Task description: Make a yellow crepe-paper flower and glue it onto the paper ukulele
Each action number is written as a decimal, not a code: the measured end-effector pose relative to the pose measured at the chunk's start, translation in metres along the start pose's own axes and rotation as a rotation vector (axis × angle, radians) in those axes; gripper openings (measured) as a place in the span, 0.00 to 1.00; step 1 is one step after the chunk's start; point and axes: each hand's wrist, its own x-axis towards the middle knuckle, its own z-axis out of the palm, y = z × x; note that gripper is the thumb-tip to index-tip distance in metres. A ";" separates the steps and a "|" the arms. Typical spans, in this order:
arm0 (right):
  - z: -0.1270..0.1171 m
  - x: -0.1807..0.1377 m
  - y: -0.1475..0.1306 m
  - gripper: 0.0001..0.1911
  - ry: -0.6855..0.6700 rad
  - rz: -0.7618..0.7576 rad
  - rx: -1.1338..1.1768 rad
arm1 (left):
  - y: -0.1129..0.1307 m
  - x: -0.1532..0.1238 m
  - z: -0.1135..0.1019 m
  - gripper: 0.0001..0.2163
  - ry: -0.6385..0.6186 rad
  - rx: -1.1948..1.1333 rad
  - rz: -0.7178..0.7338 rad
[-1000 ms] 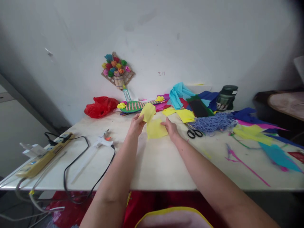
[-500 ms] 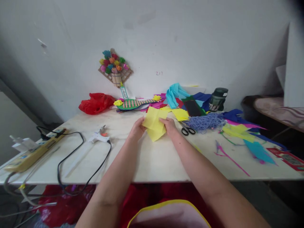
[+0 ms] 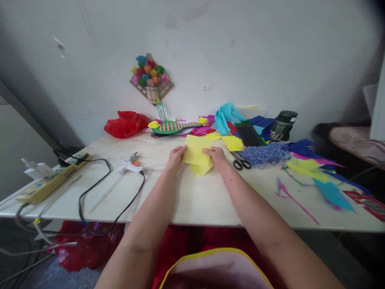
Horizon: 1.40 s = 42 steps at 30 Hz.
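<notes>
A yellow sheet of paper (image 3: 197, 154), folded over on itself, lies on the white table (image 3: 192, 196) between my hands. My left hand (image 3: 176, 156) pinches its left edge. My right hand (image 3: 218, 157) grips its right edge, fingers curled on the paper. A lower layer of the same yellow paper pokes out below the fold. Black-handled scissors (image 3: 241, 163) lie just right of my right hand.
A glue gun (image 3: 129, 165) with a black cord and a yellow power strip (image 3: 49, 180) lie at the left. Coloured paper scraps (image 3: 315, 170), purple string (image 3: 264, 153), a dark green jar (image 3: 282, 125), a red bag (image 3: 126, 123) and a paper-flower craft (image 3: 152, 78) sit by the wall.
The lifted left flap of the yellow paper has been folded down over the rest. Both hands have drawn closer together on the sheet.
</notes>
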 end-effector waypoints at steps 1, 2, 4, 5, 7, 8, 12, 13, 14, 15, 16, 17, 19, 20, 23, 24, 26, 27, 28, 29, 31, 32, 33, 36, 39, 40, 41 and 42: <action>0.000 0.000 -0.001 0.16 -0.003 -0.001 0.017 | 0.000 0.001 -0.001 0.19 0.019 0.035 0.003; 0.000 0.000 -0.001 0.16 -0.006 0.000 0.039 | 0.001 0.002 -0.002 0.20 0.047 0.095 -0.002; 0.001 0.000 -0.004 0.15 -0.004 -0.001 0.101 | 0.002 0.003 -0.003 0.21 0.111 0.273 -0.041; 0.001 0.001 -0.005 0.15 0.000 -0.007 0.141 | 0.004 0.002 -0.003 0.20 0.127 0.367 -0.080; 0.000 0.002 -0.007 0.16 0.015 -0.033 0.224 | 0.005 0.000 -0.001 0.20 0.096 0.491 -0.179; 0.000 0.003 -0.008 0.15 0.025 -0.052 0.259 | 0.005 -0.001 0.001 0.20 0.056 0.501 -0.221; -0.004 0.007 -0.008 0.13 0.048 -0.135 0.343 | 0.002 -0.008 0.009 0.27 -0.092 0.250 -0.246; -0.005 0.008 -0.008 0.13 0.048 -0.156 0.356 | 0.000 -0.009 0.011 0.29 -0.119 0.169 -0.237; -0.005 0.009 -0.007 0.12 0.047 -0.173 0.367 | -0.001 -0.011 0.014 0.32 -0.148 0.095 -0.228; -0.005 0.009 -0.006 0.12 0.048 -0.186 0.378 | -0.002 -0.013 0.016 0.35 -0.182 0.034 -0.219; -0.006 0.010 -0.006 0.11 0.048 -0.195 0.387 | -0.003 -0.014 0.019 0.39 -0.216 -0.009 -0.219; -0.006 0.011 -0.005 0.11 0.048 -0.198 0.394 | -0.004 -0.016 0.021 0.42 -0.241 -0.041 -0.203; -0.006 0.012 -0.003 0.12 0.052 -0.192 0.403 | -0.006 -0.017 0.025 0.47 -0.262 -0.067 -0.129; -0.006 0.013 -0.002 0.13 0.057 -0.184 0.402 | -0.008 -0.017 0.027 0.47 -0.243 -0.055 -0.083; -0.007 0.014 0.000 0.14 0.080 -0.151 0.378 | -0.013 -0.015 0.033 0.43 -0.121 0.004 0.046; -0.007 0.015 0.001 0.14 0.086 -0.138 0.367 | -0.015 -0.014 0.035 0.40 -0.096 0.007 0.075; -0.007 0.015 0.002 0.15 0.096 -0.110 0.347 | -0.019 -0.012 0.039 0.32 -0.068 -0.013 0.107; -0.007 0.014 0.002 0.15 0.101 -0.097 0.336 | -0.020 -0.010 0.041 0.27 -0.056 -0.009 0.105; -0.006 0.014 0.003 0.15 0.107 -0.088 0.324 | -0.021 -0.008 0.042 0.21 -0.040 0.013 0.091; -0.006 0.014 0.003 0.15 0.114 -0.083 0.312 | -0.022 -0.006 0.042 0.16 -0.011 0.055 0.069; -0.006 0.014 0.003 0.15 0.122 -0.075 0.293 | -0.022 0.001 0.039 0.10 0.075 0.174 0.029; -0.007 0.014 0.004 0.15 0.130 -0.070 0.290 | -0.021 0.005 0.037 0.09 0.135 0.237 0.029; -0.008 0.015 0.004 0.14 0.144 -0.062 0.288 | -0.019 0.010 0.032 0.09 0.178 0.296 0.048; -0.012 0.018 0.006 0.12 0.212 -0.028 0.281 | -0.010 0.026 0.014 0.12 0.333 0.404 0.131; -0.016 0.022 0.008 0.10 0.291 0.026 0.271 | 0.003 0.038 -0.012 0.11 0.506 0.475 0.146; -0.016 0.023 0.008 0.10 0.315 0.045 0.262 | 0.007 0.040 -0.021 0.11 0.534 0.490 0.142; -0.016 0.023 0.009 0.09 0.330 0.063 0.245 | 0.010 0.042 -0.030 0.11 0.561 0.505 0.135; -0.015 0.023 0.009 0.09 0.337 0.080 0.224 | 0.014 0.043 -0.039 0.10 0.587 0.520 0.130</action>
